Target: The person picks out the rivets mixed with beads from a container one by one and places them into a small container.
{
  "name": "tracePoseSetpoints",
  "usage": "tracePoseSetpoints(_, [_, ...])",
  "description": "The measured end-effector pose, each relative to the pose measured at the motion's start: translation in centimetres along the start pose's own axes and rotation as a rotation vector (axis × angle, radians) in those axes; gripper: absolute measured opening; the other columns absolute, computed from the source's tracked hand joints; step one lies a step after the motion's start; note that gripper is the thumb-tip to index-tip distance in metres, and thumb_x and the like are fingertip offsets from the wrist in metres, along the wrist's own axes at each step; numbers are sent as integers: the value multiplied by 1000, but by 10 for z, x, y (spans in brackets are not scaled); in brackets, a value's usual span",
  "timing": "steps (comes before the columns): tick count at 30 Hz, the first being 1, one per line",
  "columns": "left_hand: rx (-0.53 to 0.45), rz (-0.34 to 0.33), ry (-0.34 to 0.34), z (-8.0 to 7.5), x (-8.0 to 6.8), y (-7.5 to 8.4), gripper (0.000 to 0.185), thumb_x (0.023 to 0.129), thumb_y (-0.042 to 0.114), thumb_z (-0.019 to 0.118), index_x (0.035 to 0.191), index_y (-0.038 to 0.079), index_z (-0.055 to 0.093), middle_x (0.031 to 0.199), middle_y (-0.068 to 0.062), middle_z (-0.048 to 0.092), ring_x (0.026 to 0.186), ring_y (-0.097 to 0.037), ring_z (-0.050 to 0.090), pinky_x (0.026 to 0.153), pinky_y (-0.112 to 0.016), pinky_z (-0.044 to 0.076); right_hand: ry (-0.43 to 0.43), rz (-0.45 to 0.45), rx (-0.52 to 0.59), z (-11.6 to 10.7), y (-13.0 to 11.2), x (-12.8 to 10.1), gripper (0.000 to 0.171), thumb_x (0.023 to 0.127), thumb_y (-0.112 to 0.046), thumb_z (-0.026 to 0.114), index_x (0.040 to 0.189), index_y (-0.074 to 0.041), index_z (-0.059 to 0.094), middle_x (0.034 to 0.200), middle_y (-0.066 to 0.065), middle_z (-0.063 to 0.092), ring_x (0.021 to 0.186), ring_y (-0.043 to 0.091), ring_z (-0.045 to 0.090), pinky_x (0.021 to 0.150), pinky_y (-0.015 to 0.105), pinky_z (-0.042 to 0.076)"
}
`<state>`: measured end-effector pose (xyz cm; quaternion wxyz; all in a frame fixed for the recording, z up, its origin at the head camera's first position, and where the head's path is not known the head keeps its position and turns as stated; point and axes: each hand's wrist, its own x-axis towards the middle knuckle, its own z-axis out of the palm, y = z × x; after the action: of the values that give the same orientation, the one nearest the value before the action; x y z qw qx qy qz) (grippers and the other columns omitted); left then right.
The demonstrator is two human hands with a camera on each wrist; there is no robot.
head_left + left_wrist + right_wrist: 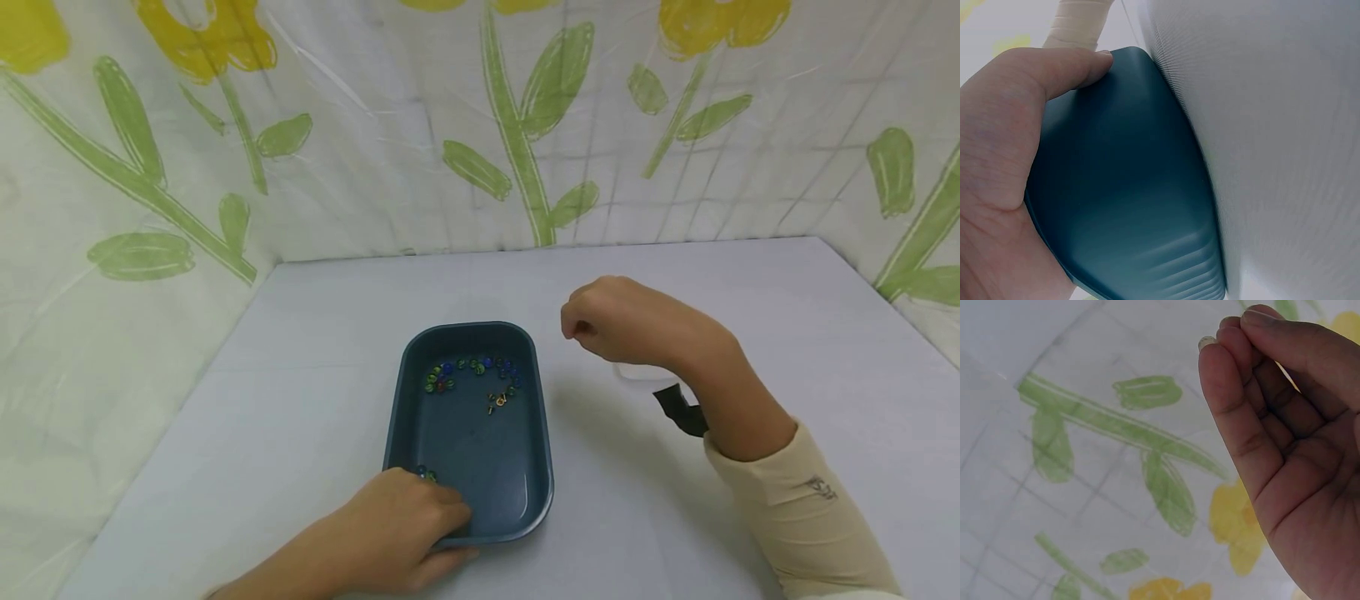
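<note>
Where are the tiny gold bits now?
In the head view, the gold bits lie inside the blue tray, right of its middle, beside some marbles.

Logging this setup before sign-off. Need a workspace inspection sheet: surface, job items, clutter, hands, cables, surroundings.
Surface: pale tabletop, tray resting on it.
Job items: blue tray with marbles, mostly toward the far end, and small gold-coloured pieces.
Clutter: dark strip, partly behind the right forearm, identity unclear; translucent item, mostly hidden by the right hand.
Left hand: grips the tray's near edge.
Right hand: raised right of the tray, fingers curled; no held object visible.
Cables: nothing seen.
Surroundings: flower-patterned sheeting behind and both sides.
</note>
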<state>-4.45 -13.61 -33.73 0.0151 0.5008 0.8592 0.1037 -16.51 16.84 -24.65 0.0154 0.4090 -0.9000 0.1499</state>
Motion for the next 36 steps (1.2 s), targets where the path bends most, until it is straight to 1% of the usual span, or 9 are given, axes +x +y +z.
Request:
tracePoseSetpoints(5, [-5,-4,-7,1,0,0,33,99,41,59,72,22,58,62,21,38,50,7,27,45,-12,23,0,9,18,-3,2,-1,31,83,15,54,79,-11,71,78,-3,64,72,12,56,71,33,50])
tracePoseSetpoints(10, [-9,-2,-4,1,0,0,33,99,40,59,72,22,58,62,21,38,50,7,26,45,-12,23,0,12,23,-3,6,-1,31,83,15,54,78,-10,70,76,-4,61,70,13,55,70,33,49])
tracePoseSetpoints(13, [-10,-2,-2,1,0,0,32,99,40,60,72,22,58,62,21,37,50,7,26,45,-12,22,6,16,20,-4,9,0,29,83,15,55,78,-9,71,77,-3,63,71,13,56,70,33,49])
tracePoseSetpoints(20, [-9,-5,-6,2,0,0,33,99,41,59,72,23,58,62,21,38,50,7,27,45,-12,23,3,48,43,-6,17,-2,28,84,14,57,80,-8,72,79,-2,65,71,14,56,69,34,50])
tracePoseSetpoints(25, [-21,-23,-34,1,0,0,32,100,41,58,74,22,60,62,21,40,50,7,28,45,-12,24,-8,66,49,-8,22,-4,30,85,14,56,74,-12,68,71,-4,55,65,12,47,64,33,44])
tracePoseSetpoints(28, [-18,-18,-29,0,0,0,33,100,42,58,73,22,60,62,21,40,50,7,28,45,-12,24,-8,66,55,-9,25,-5,31,85,14,55,72,-13,65,68,-4,49,64,12,43,63,34,41])
tracePoseSetpoints(31, [-14,-12,-20,0,0,0,33,100,42,58,73,22,60,63,21,40,50,7,28,45,-12,24,-6,66,62,-10,28,-5,30,86,13,56,76,-12,68,71,-4,53,66,13,46,65,34,43])
tracePoseSetpoints(36, [-10,-10,-16,0,0,0,32,99,41,59,73,22,60,62,21,39,50,7,27,45,-12,23,-14,101,71,-11,33,-6,27,87,13,57,80,-10,71,75,-2,59,69,15,51,68,36,47])
